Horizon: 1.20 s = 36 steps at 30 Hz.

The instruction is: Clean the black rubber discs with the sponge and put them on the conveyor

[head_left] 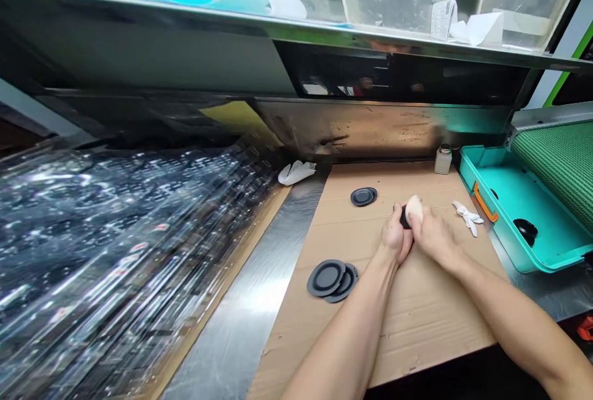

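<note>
Over the cardboard sheet (417, 326), my left hand (393, 234) is closed around a black round part (404, 217), mostly hidden by the fingers. My right hand (433, 236), a little blurred, pinches a whitish cloth (414, 205) against that part. Left of my left forearm lie two overlapping dark discs with raised rings, the upper one a grey-black disc (326, 278). Farther back sits a smaller pair of black discs (362, 196), also overlapping. To the right of my right hand rests a white crumpled glove or cloth (469, 217).
A teal bin (546, 258) with an orange handle holds a few black parts, beside a green mesh conveyor belt (560, 153). A small bottle (443, 160) stands at the back. Clear plastic packs (115, 264) fill the left. A crumpled white wipe (296, 172) lies near the metal wall.
</note>
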Each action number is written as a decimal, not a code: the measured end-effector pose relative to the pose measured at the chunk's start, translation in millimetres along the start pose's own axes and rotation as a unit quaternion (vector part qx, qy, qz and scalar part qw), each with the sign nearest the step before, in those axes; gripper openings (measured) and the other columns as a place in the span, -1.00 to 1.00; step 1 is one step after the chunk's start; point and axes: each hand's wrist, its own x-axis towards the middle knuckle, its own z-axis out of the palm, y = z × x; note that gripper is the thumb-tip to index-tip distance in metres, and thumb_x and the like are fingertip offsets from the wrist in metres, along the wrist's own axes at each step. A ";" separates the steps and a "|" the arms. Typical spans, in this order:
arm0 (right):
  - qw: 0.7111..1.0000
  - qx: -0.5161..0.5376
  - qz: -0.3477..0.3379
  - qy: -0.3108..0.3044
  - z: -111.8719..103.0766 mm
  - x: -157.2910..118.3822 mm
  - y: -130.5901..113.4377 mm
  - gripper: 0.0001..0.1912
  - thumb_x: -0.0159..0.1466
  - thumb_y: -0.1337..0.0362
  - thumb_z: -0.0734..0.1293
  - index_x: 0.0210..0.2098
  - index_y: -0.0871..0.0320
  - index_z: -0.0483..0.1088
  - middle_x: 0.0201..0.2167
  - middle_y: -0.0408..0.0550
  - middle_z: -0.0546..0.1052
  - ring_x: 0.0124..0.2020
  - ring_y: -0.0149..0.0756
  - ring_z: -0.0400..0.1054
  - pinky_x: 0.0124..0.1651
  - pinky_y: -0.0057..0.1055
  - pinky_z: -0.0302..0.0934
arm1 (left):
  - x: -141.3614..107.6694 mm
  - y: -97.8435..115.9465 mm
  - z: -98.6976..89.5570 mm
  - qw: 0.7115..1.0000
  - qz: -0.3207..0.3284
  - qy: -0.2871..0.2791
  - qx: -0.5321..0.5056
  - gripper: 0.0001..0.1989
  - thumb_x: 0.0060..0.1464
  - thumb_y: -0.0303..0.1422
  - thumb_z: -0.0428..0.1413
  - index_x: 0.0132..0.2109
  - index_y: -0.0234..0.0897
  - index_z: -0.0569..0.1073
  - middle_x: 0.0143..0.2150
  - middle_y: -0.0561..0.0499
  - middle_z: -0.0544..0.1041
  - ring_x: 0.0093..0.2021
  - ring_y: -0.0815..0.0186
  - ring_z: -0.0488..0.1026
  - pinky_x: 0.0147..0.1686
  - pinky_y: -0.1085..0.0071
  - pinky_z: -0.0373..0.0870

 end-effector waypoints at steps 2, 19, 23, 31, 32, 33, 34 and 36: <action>1.000 -0.004 0.023 0.019 0.4 2.6 5.4 -0.55 0.50 0.04 0.04 0.07 0.25 0.33 -0.11 0.27 0.60 -0.06 0.03 0.53 -0.09 -0.24 0.27 | 1.2 0.0 -1.0 1.000 0.009 0.001 -0.003 -0.60 0.42 -0.21 -0.10 -0.01 -0.37 0.55 0.09 -0.22 0.58 0.16 0.17 0.51 0.24 0.21 0.37; 0.998 0.039 -0.026 -0.034 1.8 -2.3 2.0 -0.46 0.48 -0.04 0.05 0.04 0.22 0.44 -0.06 0.28 0.59 -0.06 0.00 0.53 -0.07 -0.24 0.31 | -0.1 1.3 -0.5 1.000 -0.020 -0.008 0.005 -0.57 0.42 -0.17 -0.13 -0.05 -0.37 0.53 0.03 -0.23 0.62 0.12 0.13 0.55 0.21 0.15 0.43; 0.999 0.022 -0.003 -0.029 1.5 -3.8 2.1 -0.38 0.49 -0.06 -0.01 0.01 0.27 0.47 -0.09 0.32 0.59 -0.05 0.08 0.52 -0.07 -0.17 0.32 | -1.8 3.7 0.8 0.999 -0.037 -0.012 0.005 -0.55 0.43 -0.18 -0.16 -0.06 -0.39 0.52 0.03 -0.26 0.61 0.13 0.12 0.54 0.19 0.15 0.44; 1.000 -0.003 0.001 -0.016 -0.4 6.3 15.8 -0.37 0.49 -0.08 0.00 0.02 0.25 0.49 -0.09 0.29 0.60 -0.04 0.02 0.51 -0.04 -0.22 0.29 | -0.3 8.4 2.6 0.999 -0.054 -0.003 -0.006 -0.62 0.40 -0.25 -0.13 -0.08 -0.39 0.52 -0.02 -0.27 0.61 0.08 0.08 0.55 0.11 0.06 0.49; 1.000 -0.013 0.008 -0.001 -3.2 8.4 20.2 -0.37 0.49 -0.07 0.00 0.01 0.25 0.50 -0.09 0.29 0.60 -0.03 0.03 0.51 -0.03 -0.22 0.28 | 1.1 9.9 2.4 0.999 -0.044 0.017 -0.006 -0.65 0.40 -0.29 -0.13 -0.08 -0.37 0.51 -0.03 -0.25 0.61 0.05 0.10 0.56 0.08 0.06 0.51; 1.000 -0.024 0.006 0.006 -6.2 9.4 24.3 -0.37 0.49 -0.08 0.00 -0.01 0.25 0.51 -0.09 0.29 0.61 -0.02 0.03 0.50 -0.03 -0.21 0.28 | 2.6 12.1 1.9 0.999 -0.030 0.040 -0.007 -0.69 0.39 -0.33 -0.12 -0.08 -0.36 0.49 -0.04 -0.23 0.61 0.02 0.13 0.57 0.06 0.08 0.52; 0.999 -0.035 -0.004 0.009 -9.4 9.4 28.0 -0.36 0.49 -0.08 -0.01 -0.04 0.24 0.52 -0.11 0.27 0.61 -0.03 0.03 0.50 -0.03 -0.21 0.28 | 4.1 15.1 1.0 0.998 -0.011 0.065 -0.007 -0.73 0.38 -0.36 -0.10 -0.09 -0.36 0.48 -0.06 -0.20 0.61 -0.02 0.16 0.58 0.04 0.13 0.53; 0.998 -0.053 -0.026 0.013 -16.2 7.4 33.9 -0.32 0.50 -0.11 -0.05 -0.11 0.18 0.55 -0.14 0.21 0.61 -0.05 0.01 0.50 -0.03 -0.20 0.27 | 5.9 23.1 -2.0 0.993 0.039 0.114 -0.014 -0.79 0.35 -0.39 -0.07 -0.10 -0.34 0.45 -0.09 -0.16 0.60 -0.09 0.22 0.59 0.01 0.22 0.54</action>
